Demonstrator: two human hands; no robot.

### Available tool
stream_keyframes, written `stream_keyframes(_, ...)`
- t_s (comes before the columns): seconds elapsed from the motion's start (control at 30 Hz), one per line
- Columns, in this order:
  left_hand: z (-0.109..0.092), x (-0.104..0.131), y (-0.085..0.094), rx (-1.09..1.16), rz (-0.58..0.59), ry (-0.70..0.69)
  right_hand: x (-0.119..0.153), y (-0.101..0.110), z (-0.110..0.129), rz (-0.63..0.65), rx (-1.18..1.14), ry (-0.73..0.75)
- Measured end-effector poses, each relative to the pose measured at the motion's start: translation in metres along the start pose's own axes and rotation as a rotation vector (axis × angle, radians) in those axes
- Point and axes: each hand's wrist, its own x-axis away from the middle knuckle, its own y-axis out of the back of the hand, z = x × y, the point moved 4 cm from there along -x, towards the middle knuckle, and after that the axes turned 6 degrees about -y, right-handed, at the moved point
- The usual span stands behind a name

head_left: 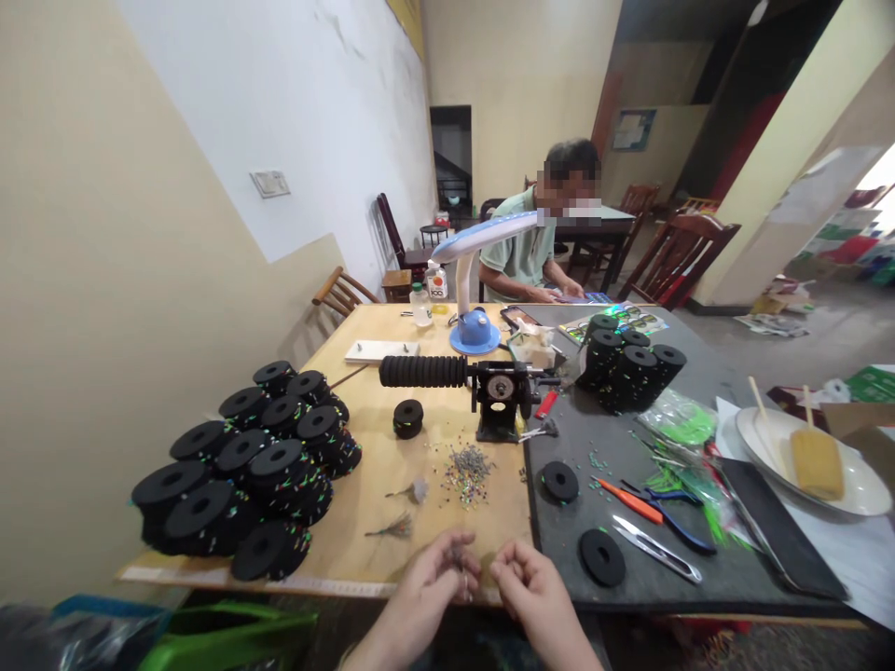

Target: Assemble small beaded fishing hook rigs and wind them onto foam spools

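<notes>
"Black foam discs (210, 503) are stacked at the left of the counter (378, 466). What is hidden or hard to make out?"

"Whatever may be held between the fingertips. Greyish specks can be glimpsed at the left hand (439, 580), but they are too small to be identified. Both forearms are cut off by the lower edge, as is a green chair (224, 638). Across the counter, the seated person (514, 247) is partly covered by a blue-and-white lamp (474, 333)."

"And how are the hands posed?"

"They are held low at the near edge, side by side and slightly apart. The left is turned inward, its fingers loosely curled; the right hand (528, 580) is kept back upward, with thumb and forefinger brought together as in a pinch. Whether anything is gripped in either cannot be told."

"Where are the beads?"

"The small beads (467, 473) are scattered in a loose heap just beyond the fingers, in front of the black crank device (500, 396). To their left, two thin-stemmed bundles (395, 527) are laid, their makeup blurred."
</notes>
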Motion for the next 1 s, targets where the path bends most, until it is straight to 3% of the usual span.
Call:
stream_keyframes(0.27, 0.011, -0.006, -0.007, 0.004, 0.019, 0.001, -0.001, 0.001, -0.023, -0.011, -0.25, -0.075)
stream_keyframes(0.53, 0.019, -0.007, -0.009, -0.081, -0.003, 0.013, 0.004, -0.006, -0.016, -0.044, -0.219, -0.063)
stream_keyframes(0.8, 0.018, -0.006, -0.014, -0.111, -0.028, 0.018, 0.002, -0.008, -0.026, -0.144, -0.205, -0.015)
stream_keyframes(1.0, 0.016, -0.005, -0.017, -0.123, -0.016, 0.013, 0.006, -0.011, -0.018, -0.108, -0.169, -0.038)
